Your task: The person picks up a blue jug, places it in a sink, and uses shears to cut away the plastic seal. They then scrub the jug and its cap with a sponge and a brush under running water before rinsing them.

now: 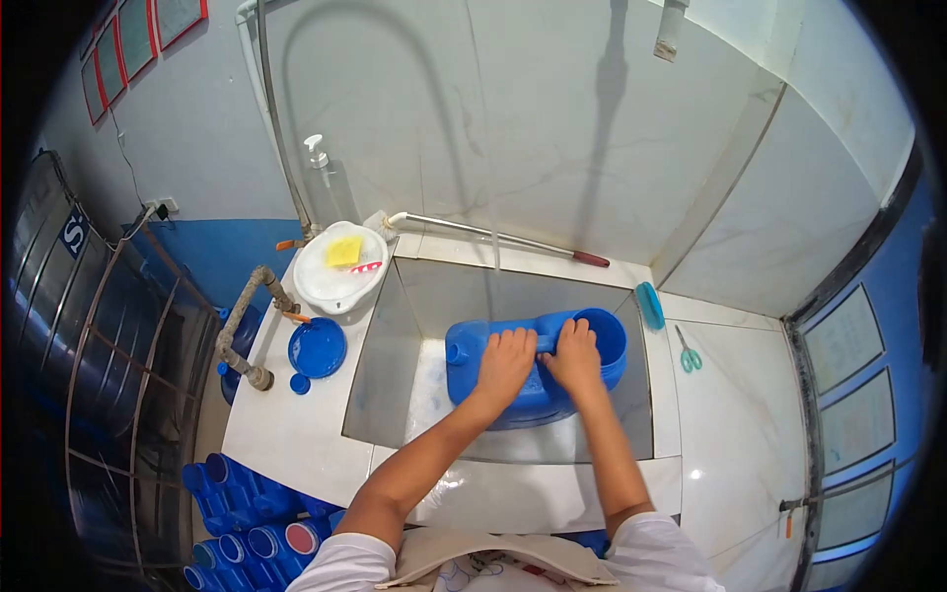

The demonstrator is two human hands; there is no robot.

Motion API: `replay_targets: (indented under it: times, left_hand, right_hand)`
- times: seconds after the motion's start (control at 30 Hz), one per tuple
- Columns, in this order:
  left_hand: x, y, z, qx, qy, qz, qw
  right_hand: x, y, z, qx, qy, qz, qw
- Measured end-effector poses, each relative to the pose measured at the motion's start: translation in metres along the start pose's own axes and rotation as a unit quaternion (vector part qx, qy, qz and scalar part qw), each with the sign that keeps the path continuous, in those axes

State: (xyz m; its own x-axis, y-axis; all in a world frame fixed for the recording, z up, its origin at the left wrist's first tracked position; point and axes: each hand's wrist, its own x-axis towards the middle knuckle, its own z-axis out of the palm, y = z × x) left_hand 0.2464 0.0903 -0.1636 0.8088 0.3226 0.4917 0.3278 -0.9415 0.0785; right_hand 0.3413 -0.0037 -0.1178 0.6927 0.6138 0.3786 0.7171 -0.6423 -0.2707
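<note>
A blue plastic water jug [536, 403] lies on its side in the tiled sink [380, 390], its wide round mouth facing right and a small capped spout at its left end. My left hand [507, 367] is closed over the upper side of the jug, near its handle. Close beside it, my right hand [574, 359] grips the jug by the handle near the wide mouth; some fingertips are hidden. On the left counter are a large blue lid [318, 347] and a small blue cap [300, 384], apart from both hands.
A white basin [318, 281] with a yellow sponge [343, 252] stands back left near a pump bottle [318, 158]. A red-handled rod [513, 239] lies along the back ledge. Right are a blue brush [649, 306] and scissors [689, 352]. Several jugs [247, 498] stand below left.
</note>
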Motion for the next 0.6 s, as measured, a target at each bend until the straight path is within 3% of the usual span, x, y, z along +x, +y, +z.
replay_targets:
  times: [0.07, 0.13, 0.17, 0.23, 0.27, 0.33, 0.4, 0.47, 0.5, 0.57, 0.6]
  left_hand:
    - [0.0, -0.016, 0.002, 0.007, 0.024, 0.023, 0.999]
    - [0.014, -0.027, 0.001, -0.052, 0.019, 0.037, 0.998]
    - [0.02, -0.029, 0.002, -0.049, 0.028, 0.037, 0.998]
    - [0.032, -0.028, 0.018, 0.001, 0.074, -0.008, 0.997]
    - [0.038, -0.032, 0.029, 0.049, 0.116, -0.057, 0.99]
    - [0.053, -0.053, 0.053, 0.043, 0.114, -0.088, 0.989]
    - [0.064, -0.069, 0.063, 0.028, 0.105, -0.119, 0.987]
    - [0.072, -0.092, 0.063, -0.106, 0.057, -0.123, 0.985]
    - [0.077, -0.097, 0.055, -0.11, 0.051, -0.118, 0.986]
    - [0.086, -0.097, 0.023, -0.083, -0.202, -0.082, 0.972]
    - [0.084, -0.096, 0.016, -0.084, -0.209, -0.07, 0.972]
  right_hand:
    - [0.043, 0.0, -0.017, -0.01, -0.142, -0.16, 0.977]
    - [0.11, -0.029, 0.003, 0.132, -0.063, -0.175, 0.974]
    - [0.142, -0.049, 0.01, 0.261, -0.187, -0.112, 0.94]
    - [0.189, -0.069, 0.067, 0.34, -0.277, -0.041, 0.898]
    - [0.192, -0.078, 0.068, 0.342, -0.273, -0.043, 0.898]
    - [0.193, -0.091, 0.063, 0.409, -0.405, 0.122, 0.809]
    - [0.191, -0.094, 0.061, 0.396, -0.409, 0.137, 0.811]
    - [0.191, -0.09, 0.064, 0.381, -0.413, 0.158, 0.812]
    - [0.193, -0.089, 0.07, 0.332, -0.415, 0.081, 0.844]
    - [0.197, -0.083, 0.077, 0.227, -0.404, -0.073, 0.883]
    - [0.195, -0.079, 0.075, 0.232, -0.4, -0.061, 0.885]
